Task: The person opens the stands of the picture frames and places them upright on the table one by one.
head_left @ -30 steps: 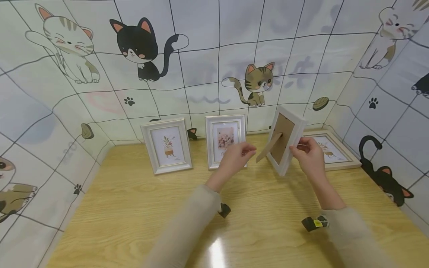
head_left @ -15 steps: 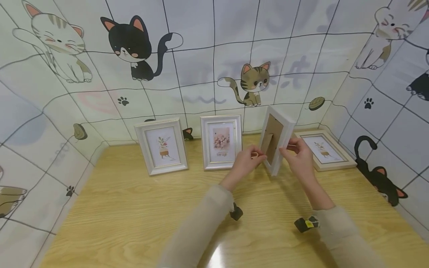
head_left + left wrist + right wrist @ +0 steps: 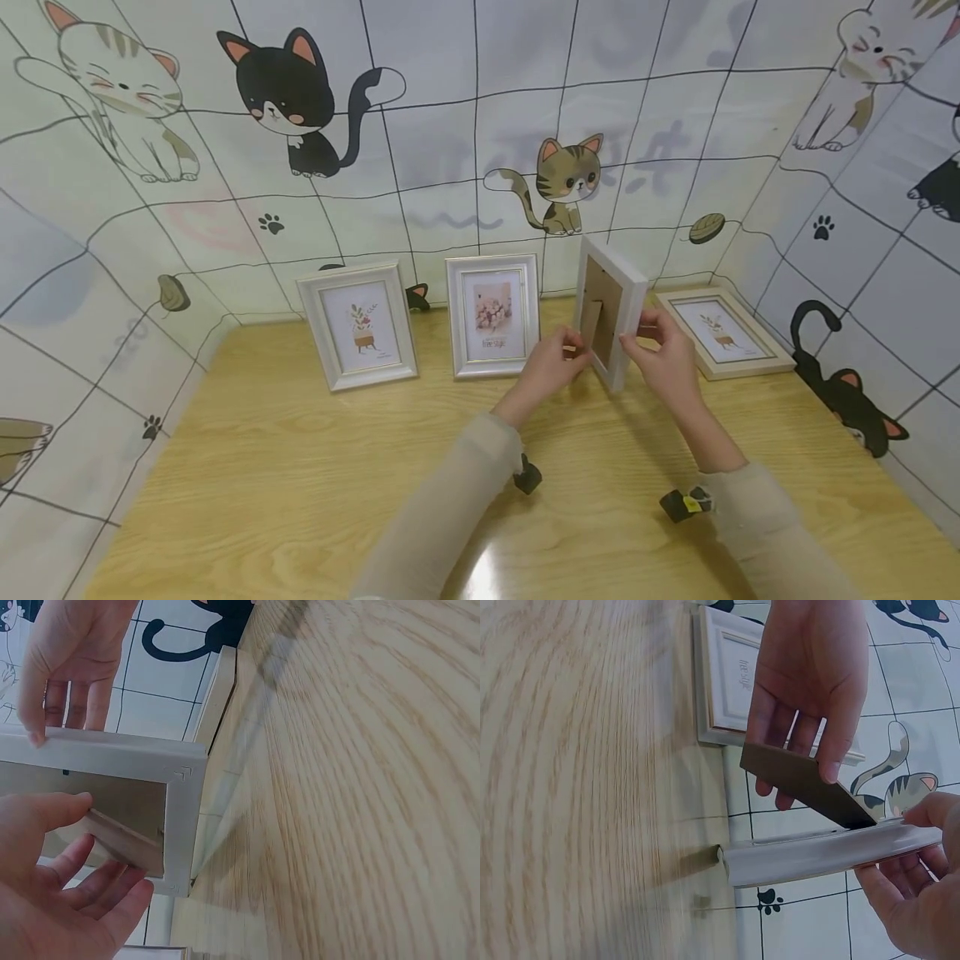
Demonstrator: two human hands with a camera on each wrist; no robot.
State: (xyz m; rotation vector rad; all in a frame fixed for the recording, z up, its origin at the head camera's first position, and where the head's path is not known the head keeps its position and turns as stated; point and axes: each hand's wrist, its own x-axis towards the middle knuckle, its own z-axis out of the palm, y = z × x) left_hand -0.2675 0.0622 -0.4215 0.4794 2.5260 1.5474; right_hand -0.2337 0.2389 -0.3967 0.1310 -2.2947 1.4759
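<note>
A white picture frame stands upright with its brown backing board toward my left side. Hinged on that back is a brown stand leg, swung out from the board. My left hand pinches the leg between thumb and fingers. My right hand grips the frame's opposite edge, thumb on the back side and fingers on the front side, as the right wrist view shows. The frame's picture side is hidden. Whether its lower edge touches the table cannot be told.
Left of the hands stand two silvery white frames, one with a pink flower picture and one with a potted plant picture. A pale wooden frame lies flat at right. Cat-patterned cloth backs the wooden table.
My left hand has moved right and taken hold of the stand leg, which now lies closer to the frame's back. My right hand keeps its grip. The head view has shifted slightly.
</note>
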